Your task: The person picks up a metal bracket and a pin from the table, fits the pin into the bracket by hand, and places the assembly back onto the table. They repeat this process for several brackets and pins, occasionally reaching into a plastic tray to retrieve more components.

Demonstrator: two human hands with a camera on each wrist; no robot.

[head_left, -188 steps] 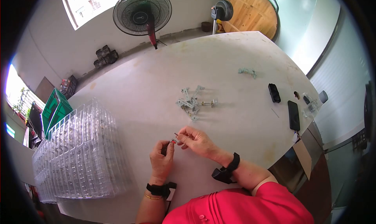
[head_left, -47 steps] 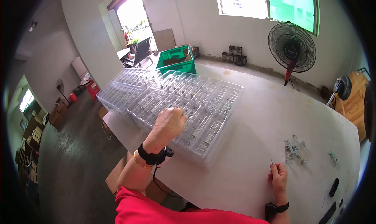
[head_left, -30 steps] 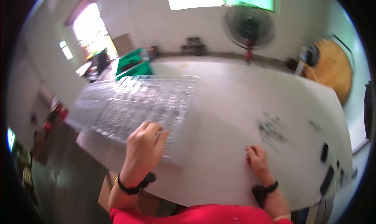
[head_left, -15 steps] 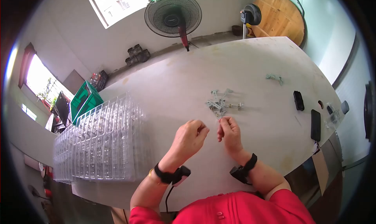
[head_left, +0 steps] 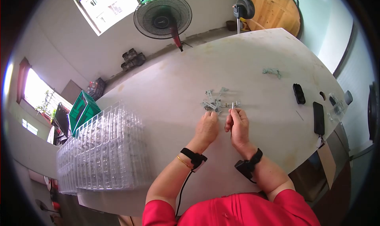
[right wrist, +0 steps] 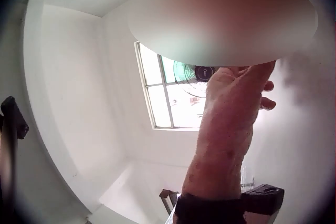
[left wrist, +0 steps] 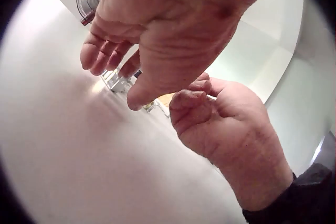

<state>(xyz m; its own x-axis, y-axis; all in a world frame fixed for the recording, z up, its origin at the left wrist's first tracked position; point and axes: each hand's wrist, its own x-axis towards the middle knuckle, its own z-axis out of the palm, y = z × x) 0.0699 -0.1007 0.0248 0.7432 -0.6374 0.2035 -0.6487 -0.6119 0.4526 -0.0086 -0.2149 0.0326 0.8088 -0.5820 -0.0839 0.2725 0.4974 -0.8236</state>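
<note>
My left hand [head_left: 207,128] reaches to the near edge of a loose cluster of grey metal bracket-like parts [head_left: 213,105] on the table. In the left wrist view, some metal parts [left wrist: 119,83] show through the gap between its bent fingers and thumb. Just to the right, my right hand [head_left: 240,128] pinches a thin metal rod [head_left: 233,105] between thumb and fingers, its end pointing up. The rod overlaps a long part of the cluster in the head view. A blurred oval hides much of the right wrist view.
Clear plastic compartment trays [head_left: 105,155] with small parts stand at the left, a green crate [head_left: 84,109] behind them. To the right lie another metal part [head_left: 272,72], a black case [head_left: 299,94] and a phone [head_left: 318,118]. A fan [head_left: 162,16] stands beyond the table.
The left hand has come from the trays across to the metal cluster, and its fingers now reach down at it. The right hand keeps the thin rod and stays beside the cluster.
</note>
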